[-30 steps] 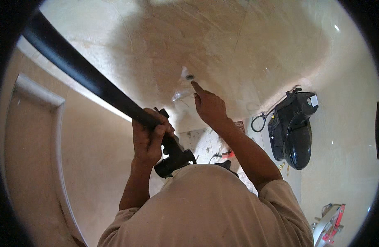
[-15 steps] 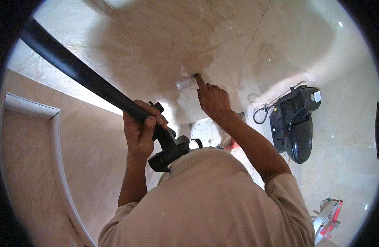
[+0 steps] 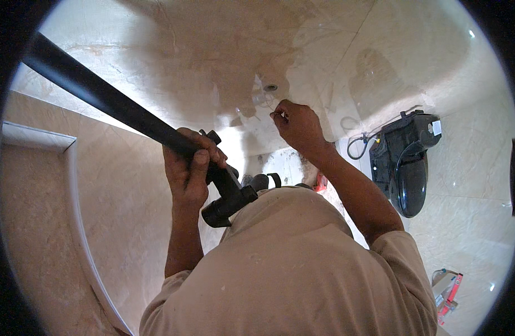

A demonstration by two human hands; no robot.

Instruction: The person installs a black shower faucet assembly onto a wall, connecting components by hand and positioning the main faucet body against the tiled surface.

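Observation:
My left hand [image 3: 185, 168] wraps round a long black tube [image 3: 100, 95] that runs slantwise from the upper left, thumb across its near side. At its lower end sit dark T-shaped fittings [image 3: 228, 204], close against my shirt. In front of me my right hand [image 3: 300, 124] is raised near the tiled wall, its fingers curled in a pinch. Whether anything small is between those fingertips is not visible. Just above them a small round hole [image 3: 270, 88] shows in the wall, apart from the hand.
To the right a black toilet [image 3: 406, 162] stands by the wall with a hose [image 3: 355, 147] beside it. A red-and-silver tool [image 3: 449, 294] lies at the lower right. On the left is a recessed niche [image 3: 39, 137] with a pale edge. Damp-looking patches mark the wall.
My right hand has drawn its pointing finger away from the hole, moved down and slightly right, and curled its fingers. The left hand keeps its hold on the tube.

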